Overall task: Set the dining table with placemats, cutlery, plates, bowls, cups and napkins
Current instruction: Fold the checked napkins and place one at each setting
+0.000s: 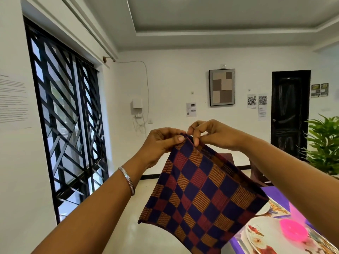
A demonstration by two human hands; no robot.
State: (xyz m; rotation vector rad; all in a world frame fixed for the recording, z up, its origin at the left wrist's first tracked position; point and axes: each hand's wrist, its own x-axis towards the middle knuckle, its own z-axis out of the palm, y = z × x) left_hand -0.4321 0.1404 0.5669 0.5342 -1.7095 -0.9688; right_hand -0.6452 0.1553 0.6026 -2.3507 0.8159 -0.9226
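Observation:
A checked cloth napkin [200, 197] in navy, maroon and orange hangs in the air in front of me, folded double. My left hand [161, 143] pinches its top corner between thumb and fingers. My right hand [207, 132] pinches the same top edge just beside it. Low at the right lies the table [275, 194] with a purple cover. A white floral plate [256, 233] stands there with a pink bowl [293, 231] on it. A second white plate [265, 208] and a patterned placemat [279, 210] show behind the napkin's edge.
A tall window with a black grille [69, 121] fills the left wall. A green plant [324, 143] stands at the right, a black door [289, 114] behind it. A dark chair back [227, 158] shows past the napkin. Pale tiled floor [128, 226] lies below.

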